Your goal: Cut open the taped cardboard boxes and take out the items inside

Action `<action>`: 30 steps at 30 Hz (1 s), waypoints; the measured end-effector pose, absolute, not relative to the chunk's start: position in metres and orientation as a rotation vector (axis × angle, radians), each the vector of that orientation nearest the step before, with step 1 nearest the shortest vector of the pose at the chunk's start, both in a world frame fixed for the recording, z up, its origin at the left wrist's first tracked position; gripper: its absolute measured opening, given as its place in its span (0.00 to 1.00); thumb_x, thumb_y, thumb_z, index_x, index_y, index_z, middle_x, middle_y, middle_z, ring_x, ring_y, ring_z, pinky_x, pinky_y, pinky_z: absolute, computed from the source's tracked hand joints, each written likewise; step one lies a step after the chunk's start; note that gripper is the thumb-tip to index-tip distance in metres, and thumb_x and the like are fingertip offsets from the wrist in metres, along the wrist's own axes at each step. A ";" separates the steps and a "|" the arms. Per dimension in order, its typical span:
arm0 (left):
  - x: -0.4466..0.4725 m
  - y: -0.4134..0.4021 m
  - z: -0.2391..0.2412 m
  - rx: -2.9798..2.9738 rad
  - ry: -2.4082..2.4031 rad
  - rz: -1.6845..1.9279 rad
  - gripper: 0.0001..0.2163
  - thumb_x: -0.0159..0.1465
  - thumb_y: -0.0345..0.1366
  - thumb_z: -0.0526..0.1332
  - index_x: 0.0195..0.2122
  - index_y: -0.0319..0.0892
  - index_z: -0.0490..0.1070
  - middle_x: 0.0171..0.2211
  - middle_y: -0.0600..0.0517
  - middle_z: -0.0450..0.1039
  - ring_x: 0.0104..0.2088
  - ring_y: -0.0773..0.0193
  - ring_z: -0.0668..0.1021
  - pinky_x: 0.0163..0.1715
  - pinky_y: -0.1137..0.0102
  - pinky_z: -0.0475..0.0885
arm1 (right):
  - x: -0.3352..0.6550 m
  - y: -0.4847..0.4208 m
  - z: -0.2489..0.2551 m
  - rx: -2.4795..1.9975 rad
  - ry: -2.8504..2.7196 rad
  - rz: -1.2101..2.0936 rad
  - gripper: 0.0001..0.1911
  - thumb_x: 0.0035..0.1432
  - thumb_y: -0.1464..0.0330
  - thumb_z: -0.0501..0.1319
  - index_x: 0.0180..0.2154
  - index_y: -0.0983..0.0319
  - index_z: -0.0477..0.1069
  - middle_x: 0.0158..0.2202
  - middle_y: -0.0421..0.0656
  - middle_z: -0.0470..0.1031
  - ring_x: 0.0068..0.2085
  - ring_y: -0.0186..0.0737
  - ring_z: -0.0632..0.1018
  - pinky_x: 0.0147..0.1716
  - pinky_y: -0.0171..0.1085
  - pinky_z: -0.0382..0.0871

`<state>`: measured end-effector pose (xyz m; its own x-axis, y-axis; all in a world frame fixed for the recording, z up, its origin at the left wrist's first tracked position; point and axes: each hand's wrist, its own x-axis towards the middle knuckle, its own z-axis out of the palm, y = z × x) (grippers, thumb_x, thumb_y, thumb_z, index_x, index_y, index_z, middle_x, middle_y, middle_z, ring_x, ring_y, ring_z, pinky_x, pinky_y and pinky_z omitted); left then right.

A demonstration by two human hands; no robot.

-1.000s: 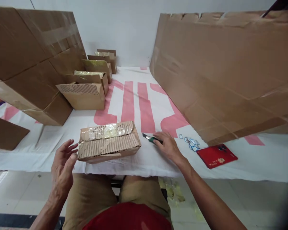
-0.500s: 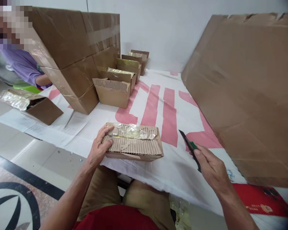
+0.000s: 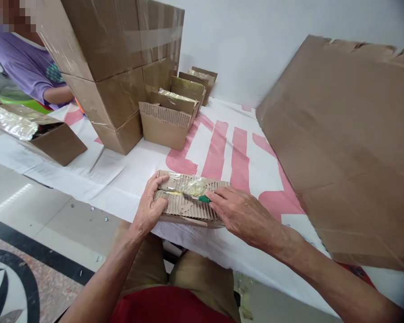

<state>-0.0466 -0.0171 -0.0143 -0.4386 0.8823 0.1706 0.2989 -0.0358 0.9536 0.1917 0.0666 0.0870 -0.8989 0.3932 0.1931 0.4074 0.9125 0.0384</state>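
A small cardboard box [image 3: 182, 207] with torn, ribbed top flaps and clear tape lies at the table's near edge. My left hand [image 3: 152, 202] grips its left end, fingers on the top and thumb along the near flap. In my right hand [image 3: 237, 211] is a utility knife [image 3: 204, 198] with a green slider; most of its handle is hidden by my fingers. The blade lies along the seam between the flaps, pointing left toward my left hand. A bit of yellow shows in the seam beside the blade.
Several opened cardboard boxes [image 3: 164, 125] stand in a row beside a tall stack of taped cartons [image 3: 117, 94]. Another open box [image 3: 60, 141] sits at the left. A large cardboard sheet or carton [image 3: 350, 148] fills the right. Behind the stack sits a person in purple [image 3: 27, 67].
My right hand has moved left from beside the box, bringing the knife blade onto the top seam. My left hand keeps its hold on the box. The view has shifted slightly.
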 end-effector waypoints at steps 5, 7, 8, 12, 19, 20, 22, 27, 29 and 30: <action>-0.047 -0.016 -0.015 1.222 1.741 1.506 0.30 0.49 0.30 0.57 0.56 0.43 0.76 0.68 0.48 0.67 0.70 0.44 0.66 0.72 0.49 0.58 | 0.199 0.048 0.085 -0.700 -2.898 -0.501 0.18 0.62 0.81 0.53 0.48 0.63 0.73 0.33 0.49 0.76 0.33 0.48 0.74 0.30 0.44 0.64; -0.047 -0.016 -0.014 1.197 1.751 1.511 0.30 0.48 0.30 0.57 0.55 0.43 0.77 0.67 0.47 0.68 0.70 0.44 0.67 0.72 0.49 0.58 | 0.200 0.042 0.084 -0.694 -2.903 -0.590 0.26 0.54 0.85 0.52 0.52 0.65 0.72 0.33 0.49 0.76 0.34 0.49 0.74 0.31 0.44 0.64; -0.047 -0.016 -0.013 1.185 1.757 1.510 0.30 0.48 0.31 0.57 0.55 0.43 0.77 0.67 0.47 0.68 0.70 0.44 0.67 0.72 0.49 0.58 | 0.200 0.041 0.084 -0.693 -2.909 -0.623 0.29 0.51 0.85 0.52 0.54 0.66 0.71 0.33 0.49 0.76 0.34 0.49 0.74 0.31 0.44 0.64; -0.047 -0.017 -0.008 1.154 1.753 1.480 0.30 0.48 0.32 0.58 0.55 0.43 0.77 0.68 0.46 0.67 0.71 0.44 0.66 0.73 0.51 0.57 | 0.210 0.039 0.086 -0.739 -2.926 -0.746 0.29 0.51 0.86 0.52 0.54 0.68 0.72 0.34 0.49 0.77 0.34 0.48 0.75 0.32 0.43 0.64; -0.049 -0.018 -0.005 1.107 1.710 1.504 0.31 0.48 0.36 0.59 0.56 0.39 0.76 0.65 0.43 0.70 0.69 0.41 0.67 0.72 0.51 0.57 | 0.288 0.046 0.097 -1.019 -2.803 -0.604 0.15 0.72 0.73 0.51 0.49 0.63 0.75 0.34 0.47 0.78 0.34 0.47 0.78 0.32 0.42 0.65; -0.049 -0.018 -0.005 1.113 1.700 1.523 0.30 0.49 0.36 0.59 0.55 0.40 0.76 0.65 0.43 0.71 0.69 0.42 0.67 0.72 0.51 0.57 | 0.302 0.045 0.095 -1.068 -2.750 -0.487 0.16 0.74 0.70 0.50 0.50 0.62 0.75 0.37 0.47 0.80 0.36 0.46 0.79 0.33 0.42 0.67; -0.046 -0.018 -0.007 1.118 1.684 1.567 0.29 0.49 0.36 0.59 0.54 0.41 0.77 0.65 0.44 0.71 0.70 0.43 0.66 0.73 0.53 0.56 | 0.327 0.045 0.081 -1.194 -2.615 -0.288 0.17 0.75 0.65 0.49 0.53 0.59 0.75 0.42 0.46 0.82 0.40 0.46 0.81 0.36 0.41 0.70; -0.038 -0.021 -0.009 1.019 1.640 1.656 0.34 0.50 0.37 0.62 0.62 0.40 0.71 0.67 0.43 0.68 0.70 0.43 0.66 0.73 0.52 0.56 | 0.347 0.053 -0.004 -1.500 -2.385 -0.124 0.18 0.72 0.63 0.52 0.52 0.60 0.76 0.46 0.50 0.83 0.46 0.51 0.82 0.43 0.45 0.74; -0.038 -0.025 -0.011 0.975 1.597 1.679 0.37 0.53 0.40 0.64 0.66 0.40 0.66 0.66 0.41 0.69 0.68 0.42 0.69 0.70 0.49 0.60 | 0.344 0.060 -0.038 -1.581 -2.401 -0.099 0.18 0.69 0.65 0.52 0.51 0.62 0.77 0.42 0.52 0.83 0.43 0.54 0.81 0.43 0.48 0.74; -0.039 -0.028 -0.013 0.968 1.582 1.686 0.37 0.55 0.43 0.65 0.67 0.40 0.64 0.66 0.40 0.69 0.67 0.42 0.69 0.69 0.49 0.62 | 0.342 0.063 -0.049 -1.601 -2.408 -0.093 0.18 0.69 0.65 0.53 0.50 0.63 0.78 0.40 0.53 0.82 0.42 0.55 0.81 0.42 0.49 0.74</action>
